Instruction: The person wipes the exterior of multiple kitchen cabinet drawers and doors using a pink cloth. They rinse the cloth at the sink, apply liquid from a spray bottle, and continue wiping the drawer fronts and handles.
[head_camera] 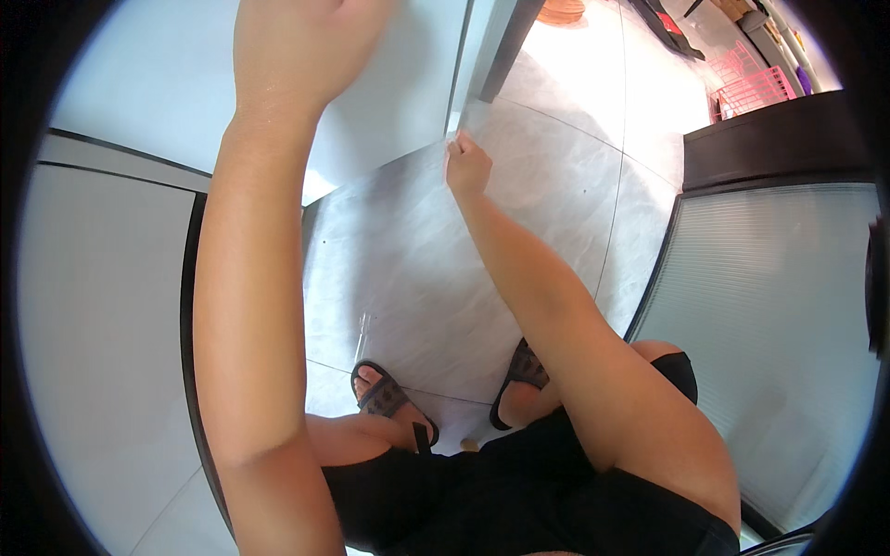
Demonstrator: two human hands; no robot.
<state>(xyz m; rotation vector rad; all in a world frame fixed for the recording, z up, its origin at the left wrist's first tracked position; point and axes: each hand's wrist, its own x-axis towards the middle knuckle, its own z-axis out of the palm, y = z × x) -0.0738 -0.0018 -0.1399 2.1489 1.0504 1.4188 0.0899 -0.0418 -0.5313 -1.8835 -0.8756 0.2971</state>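
Note:
My left hand (313,48) is raised at the top of the head view, in front of a white panel (389,104); its fingers are cut off by the frame's top edge. Lower down and to the right, my right hand (469,165) is at the bottom end of the panel's narrow edge, its fingers curled around or against a small pale, clear piece there. Whether that piece is part of the panel cannot be made out. Below both arms are my feet in dark patterned slippers (384,398) on the grey tiled floor (431,278).
A ribbed glass door (772,333) in a black frame stands at the right. Beyond it lie a pink wire basket (754,94) and a dark item with a red patch (667,26). A white panel with black edging (111,313) borders the left side.

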